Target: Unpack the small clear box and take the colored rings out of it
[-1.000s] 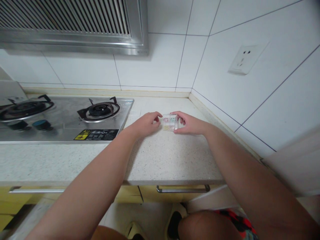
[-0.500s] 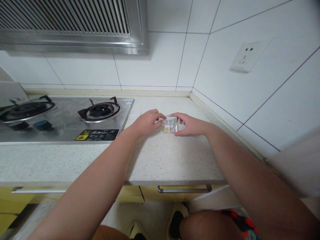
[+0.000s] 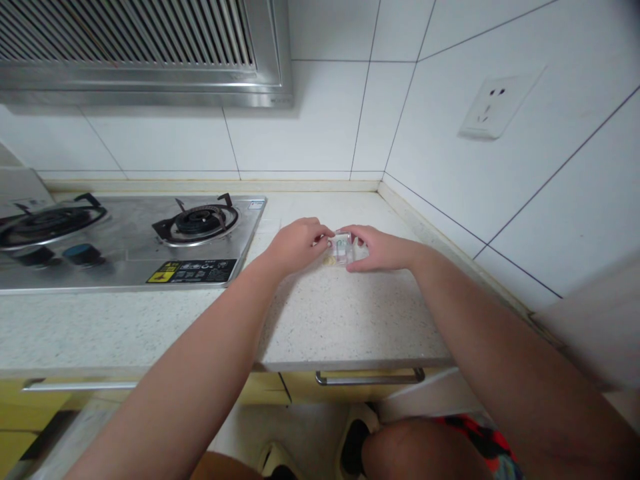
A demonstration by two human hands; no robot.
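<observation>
**Your right hand (image 3: 377, 249) is gripping a box (image 3: 341, 248) to the right of the stove (image 3: 131, 239)**

You are handling a small clear box over the counter (image 3: 345, 320), to the right of the stove and near the level of its right burner (image 3: 201, 221). The box is showing red, green and yellow marks; whether its base is touching the counter, you cannot tell from here. Your right hand, on the side of the box farther from the stove, is gripping it, the thumb at the near edge and the fingers at the far one. Your left hand (image 3: 299, 245), on the side nearer the stove, is curling its fingers and touching the box's left edge; whether it is pinching there, you cannot tell.

Outward from there, a black and yellow label (image 3: 192, 271) is lying along the stove's front right, and a knob (image 3: 83, 254) is sitting left of it on the stove. The hood (image 3: 145, 50) is hanging above the stove. A socket (image 3: 493, 105) is facing you from the wall, well to the right of the stove and higher. A handle (image 3: 370, 379) is showing under the counter, lower than the stove and to its right.
</observation>
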